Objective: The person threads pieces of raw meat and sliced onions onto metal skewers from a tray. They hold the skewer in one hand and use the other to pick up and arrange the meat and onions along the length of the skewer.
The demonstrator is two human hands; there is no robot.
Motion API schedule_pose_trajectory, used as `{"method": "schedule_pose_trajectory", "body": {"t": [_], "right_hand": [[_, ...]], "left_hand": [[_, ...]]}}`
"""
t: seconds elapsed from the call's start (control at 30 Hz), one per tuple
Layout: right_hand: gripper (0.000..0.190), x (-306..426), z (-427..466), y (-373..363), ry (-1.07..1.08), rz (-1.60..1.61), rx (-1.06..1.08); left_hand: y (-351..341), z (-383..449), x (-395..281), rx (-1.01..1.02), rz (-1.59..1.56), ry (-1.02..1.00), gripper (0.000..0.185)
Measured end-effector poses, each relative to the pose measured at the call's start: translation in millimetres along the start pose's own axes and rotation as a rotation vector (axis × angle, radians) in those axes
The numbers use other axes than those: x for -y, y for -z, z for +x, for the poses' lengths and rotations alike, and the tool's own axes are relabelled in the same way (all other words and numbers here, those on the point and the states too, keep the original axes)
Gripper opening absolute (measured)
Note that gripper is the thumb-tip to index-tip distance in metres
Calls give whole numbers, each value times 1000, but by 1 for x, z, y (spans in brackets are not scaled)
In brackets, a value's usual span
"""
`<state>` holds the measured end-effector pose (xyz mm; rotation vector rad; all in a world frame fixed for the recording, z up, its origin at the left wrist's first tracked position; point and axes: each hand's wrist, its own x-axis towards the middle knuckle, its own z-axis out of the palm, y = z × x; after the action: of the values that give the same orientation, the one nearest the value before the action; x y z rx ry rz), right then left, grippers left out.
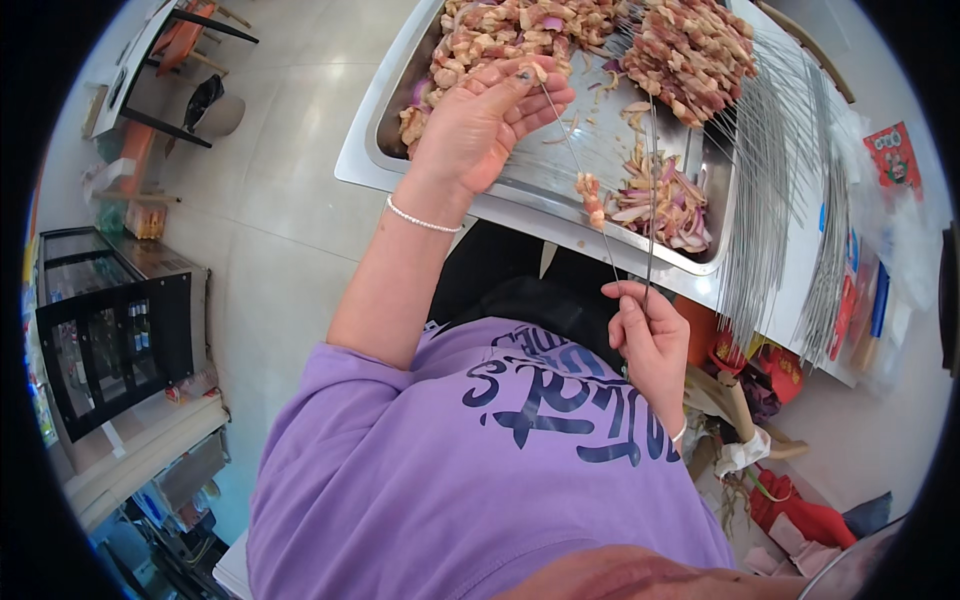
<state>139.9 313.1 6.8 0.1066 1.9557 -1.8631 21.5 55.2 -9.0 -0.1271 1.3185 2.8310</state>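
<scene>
My left hand [476, 131] pinches a small piece of raw meat [537, 72] between thumb and fingers, at the tip of a thin metal skewer [564, 135]. Threaded meat chunks [591, 201] sit partway down that skewer. Its lower end is in my right hand [646, 330], which also grips a few bare skewers [651, 217] pointing up over the tray. Beneath both hands lies a steel tray [517, 184]. Loose raw meat [487, 37] fills its far left, and sliced red onion [667, 202] is heaped at the near right. A pile of loaded meat skewers [686, 56] rests at the far right.
Many bare metal skewers [765, 202] fan out on the white table [795, 262] right of the tray. Plastic bags [892, 232] and a red packet [892, 161] lie beyond them. A glass-fronted drinks cooler [112, 337] stands at left; a wooden-legged stool [739, 405] is at right.
</scene>
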Motion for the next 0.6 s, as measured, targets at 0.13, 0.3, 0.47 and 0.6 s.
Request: {"method": "schedule_pose_trajectory", "body": {"t": [0.13, 0.3, 0.47, 0.6], "right_hand": [[19, -1, 0, -2, -4, 3, -16], [19, -5, 2, -5, 8, 35, -28], [20, -12, 6, -11, 34, 46, -29], [19, -13, 8, -16, 35, 23, -24]], "left_hand": [[-1, 0, 1, -1, 28, -30, 25], [-3, -3, 1, -5, 41, -84, 23], [-6, -5, 1, -55, -78, -119, 22], [-7, -3, 0, -90, -170, -106, 25]]}}
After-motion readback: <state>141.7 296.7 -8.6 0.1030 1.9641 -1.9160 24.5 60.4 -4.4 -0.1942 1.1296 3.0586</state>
